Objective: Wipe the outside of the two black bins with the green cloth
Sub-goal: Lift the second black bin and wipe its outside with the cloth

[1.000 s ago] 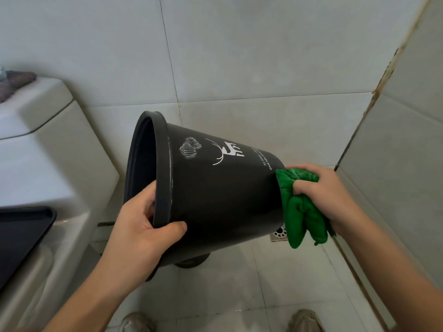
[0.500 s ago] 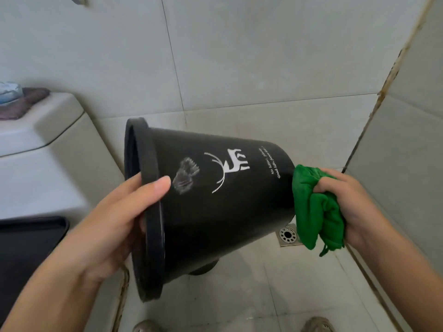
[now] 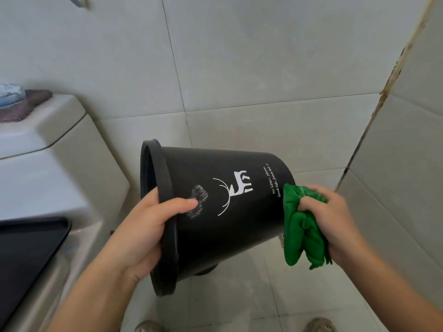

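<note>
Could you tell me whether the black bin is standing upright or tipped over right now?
Tipped on its side: the black bin is held off the floor, rim toward the left hand, base toward the green cloth.

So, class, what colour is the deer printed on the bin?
White, on the black bin; the deer print shows clearly in the head view.

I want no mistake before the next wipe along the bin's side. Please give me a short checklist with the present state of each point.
1. Left hand holds the black bin by its rim, thumb on the outer wall: ok.
2. Right hand has a firm grip on the bunched green cloth: ok.
3. Cloth touches the bin's base end: ok.
4. Grey scuff near the rim is wiped away: not ok.
5. Bin's underside is clean: cannot tell.
6. Second black bin is within reach: cannot tell.
</note>
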